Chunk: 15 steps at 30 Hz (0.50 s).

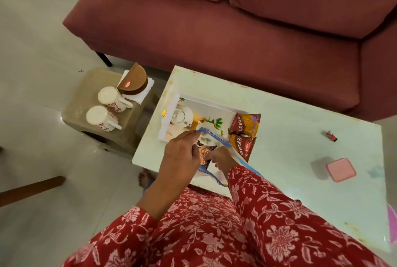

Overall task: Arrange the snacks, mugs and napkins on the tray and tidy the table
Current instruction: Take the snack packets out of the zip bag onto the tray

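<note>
A white tray (pixel 171 114) printed with a teapot picture lies on the pale table (pixel 290 133). Two red snack packets (pixel 245 126) (pixel 243 146) rest on its right side. My left hand (pixel 182 150) pinches the blue-striped edge of a clear plastic bag (pixel 211 135) over the tray's near edge. My right hand (pixel 222 158) grips a nut snack packet (pixel 204 154) inside that bag. Two white mugs with red flowers (pixel 112 99) (pixel 102 118) lie on their sides on a low stool, beside a brown napkin holder (pixel 135 82) with white napkins.
The beige stool (pixel 86 99) stands left of the table. A pink square box (pixel 341 170) and a small red wrapper (pixel 330 135) lie on the table's right part. A maroon sofa (pixel 236 30) runs behind. A brown wooden piece (pixel 32 189) shows at the left.
</note>
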Each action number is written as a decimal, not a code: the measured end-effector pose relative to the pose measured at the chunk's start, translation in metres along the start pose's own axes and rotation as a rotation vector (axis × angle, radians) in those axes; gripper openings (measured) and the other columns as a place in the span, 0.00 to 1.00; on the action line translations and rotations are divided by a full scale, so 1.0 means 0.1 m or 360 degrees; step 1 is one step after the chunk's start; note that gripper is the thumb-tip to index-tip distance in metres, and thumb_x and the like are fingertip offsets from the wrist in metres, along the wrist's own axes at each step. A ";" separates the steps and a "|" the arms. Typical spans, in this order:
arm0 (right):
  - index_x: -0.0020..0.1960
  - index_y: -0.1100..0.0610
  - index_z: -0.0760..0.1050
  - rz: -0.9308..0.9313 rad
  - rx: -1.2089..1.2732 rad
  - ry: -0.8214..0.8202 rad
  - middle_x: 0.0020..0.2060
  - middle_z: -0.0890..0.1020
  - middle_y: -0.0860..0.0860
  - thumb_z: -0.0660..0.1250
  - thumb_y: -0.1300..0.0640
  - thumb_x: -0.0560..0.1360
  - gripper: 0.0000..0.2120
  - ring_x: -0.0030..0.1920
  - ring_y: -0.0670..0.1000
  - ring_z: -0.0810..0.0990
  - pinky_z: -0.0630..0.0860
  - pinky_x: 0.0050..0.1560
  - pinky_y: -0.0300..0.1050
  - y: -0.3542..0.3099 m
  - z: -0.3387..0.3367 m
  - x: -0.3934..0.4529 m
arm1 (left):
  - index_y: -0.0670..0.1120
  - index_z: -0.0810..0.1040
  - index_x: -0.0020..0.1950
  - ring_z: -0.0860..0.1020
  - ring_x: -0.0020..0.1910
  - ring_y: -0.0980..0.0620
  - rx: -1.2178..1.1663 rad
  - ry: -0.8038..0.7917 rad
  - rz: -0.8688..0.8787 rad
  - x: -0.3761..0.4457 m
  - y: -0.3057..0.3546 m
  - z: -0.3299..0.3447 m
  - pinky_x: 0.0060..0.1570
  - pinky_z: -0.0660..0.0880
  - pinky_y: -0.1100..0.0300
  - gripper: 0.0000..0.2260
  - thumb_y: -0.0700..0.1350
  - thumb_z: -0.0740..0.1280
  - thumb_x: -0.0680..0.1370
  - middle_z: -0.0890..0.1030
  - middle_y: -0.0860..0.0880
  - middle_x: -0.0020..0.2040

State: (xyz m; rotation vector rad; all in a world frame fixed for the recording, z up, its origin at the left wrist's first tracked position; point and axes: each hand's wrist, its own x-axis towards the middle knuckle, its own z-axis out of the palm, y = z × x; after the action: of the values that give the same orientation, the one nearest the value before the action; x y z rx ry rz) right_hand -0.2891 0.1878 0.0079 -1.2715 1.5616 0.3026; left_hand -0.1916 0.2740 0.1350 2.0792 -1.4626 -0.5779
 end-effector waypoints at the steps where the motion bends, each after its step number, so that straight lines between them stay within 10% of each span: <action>1: 0.32 0.55 0.61 -0.0006 0.0026 0.0013 0.31 0.66 0.51 0.61 0.61 0.77 0.17 0.30 0.47 0.65 0.70 0.37 0.42 0.02 0.03 0.05 | 0.39 0.78 0.59 0.81 0.55 0.45 -0.0009 0.0008 -0.0008 -0.01 0.00 0.00 0.58 0.73 0.57 0.16 0.32 0.64 0.72 0.81 0.42 0.58; 4: 0.32 0.57 0.64 0.0026 0.0088 0.0168 0.31 0.68 0.51 0.62 0.60 0.75 0.14 0.39 0.54 0.74 0.74 0.49 0.48 0.00 0.12 0.04 | 0.40 0.78 0.59 0.81 0.53 0.45 -0.0014 0.0038 -0.0011 -0.01 0.00 -0.01 0.57 0.74 0.58 0.16 0.31 0.64 0.72 0.82 0.42 0.57; 8: 0.48 0.62 0.79 -0.0139 -0.0211 0.0462 0.46 0.83 0.58 0.65 0.57 0.73 0.10 0.52 0.60 0.81 0.70 0.39 0.45 -0.11 0.18 0.06 | 0.39 0.78 0.58 0.81 0.52 0.43 0.0014 0.0064 -0.0007 0.00 -0.02 0.01 0.56 0.75 0.54 0.16 0.31 0.65 0.72 0.82 0.41 0.56; 15: 0.53 0.54 0.82 -0.0772 -0.0331 0.0778 0.48 0.85 0.56 0.65 0.56 0.72 0.12 0.51 0.58 0.82 0.75 0.48 0.47 -0.38 -0.50 -0.63 | 0.37 0.77 0.60 0.80 0.54 0.41 0.0144 0.0134 -0.0060 0.13 -0.12 -0.03 0.57 0.75 0.52 0.17 0.30 0.63 0.72 0.81 0.39 0.57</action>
State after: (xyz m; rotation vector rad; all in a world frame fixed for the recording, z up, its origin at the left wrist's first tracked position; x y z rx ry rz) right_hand -0.2929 0.1716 0.0956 -1.9432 1.5771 -0.1764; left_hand -0.1772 0.2656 0.1290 2.1772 -1.4289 -0.4404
